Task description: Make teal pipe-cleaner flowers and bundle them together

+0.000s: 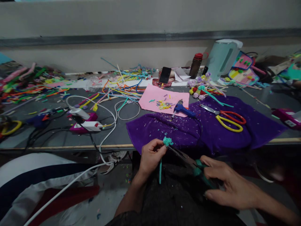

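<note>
Between the thumb and fingers of my left hand [151, 157] is pinched a small teal pipe cleaner flower [167, 141], its straight stem hanging below the hand. My right hand [231, 182] is wrapped round the green handles of long-nosed pliers [185, 158], whose tips touch or lie close against the underside of the flower. Whether the jaws grip it I cannot tell. Beyond my hands a purple cloth [150, 127] covers the table's front part. On it lie scissors [225, 117] with red and yellow handles. A blue glue gun [184, 110] rests across the cloth and a pink sheet [148, 99].
Pipe cleaners [127, 89] lie scattered at the back and left. A power strip [87, 122] with white cables stands left. A phone [165, 74], a bottle [196, 65] and a pale kettle [223, 59] line the back. Someone's clothed leg [47, 175] is at lower left.
</note>
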`<state>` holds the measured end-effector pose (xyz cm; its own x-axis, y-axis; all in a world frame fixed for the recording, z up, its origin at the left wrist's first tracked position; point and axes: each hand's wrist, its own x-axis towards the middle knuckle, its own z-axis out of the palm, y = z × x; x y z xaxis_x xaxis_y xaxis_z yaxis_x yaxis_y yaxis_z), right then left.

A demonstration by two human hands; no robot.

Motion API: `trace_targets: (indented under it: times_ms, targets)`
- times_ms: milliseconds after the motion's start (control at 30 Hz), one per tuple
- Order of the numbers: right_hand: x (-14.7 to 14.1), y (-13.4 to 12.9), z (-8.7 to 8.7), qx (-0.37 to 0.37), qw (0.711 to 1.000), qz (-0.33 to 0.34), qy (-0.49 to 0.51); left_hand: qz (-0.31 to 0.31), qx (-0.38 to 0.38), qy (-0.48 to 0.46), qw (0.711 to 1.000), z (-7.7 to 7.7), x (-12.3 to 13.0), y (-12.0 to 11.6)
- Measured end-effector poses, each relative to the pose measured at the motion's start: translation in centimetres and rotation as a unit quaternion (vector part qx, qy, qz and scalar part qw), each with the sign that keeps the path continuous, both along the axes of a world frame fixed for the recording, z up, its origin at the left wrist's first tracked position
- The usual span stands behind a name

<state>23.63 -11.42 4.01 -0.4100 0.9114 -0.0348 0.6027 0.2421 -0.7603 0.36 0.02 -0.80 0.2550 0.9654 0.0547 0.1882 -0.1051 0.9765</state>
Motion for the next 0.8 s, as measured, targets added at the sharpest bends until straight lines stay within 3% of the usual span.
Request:
trace_targets:
  times_ms: [200, 467, 800]
  targets:
    - [0.0, -0.1, -0.1, -0.01, 1.0, 0.007, -0.01, 0.006, 0.027, 0.018, 0.999, 0.1, 0.0, 0.0]
    - [-0.1, 0.5, -0.1, -0.087, 0.993, 0.03, 0.074, 0.01, 0.025, 0.009, 1.0, 0.1, -0.1, 0.1]
    - [0.3, 1.3, -0.1, -0.214, 0.944, 0.019, 0.251, 0.009, 0.012, -0.004, 1.0, 0.2, -0.1, 0.1]
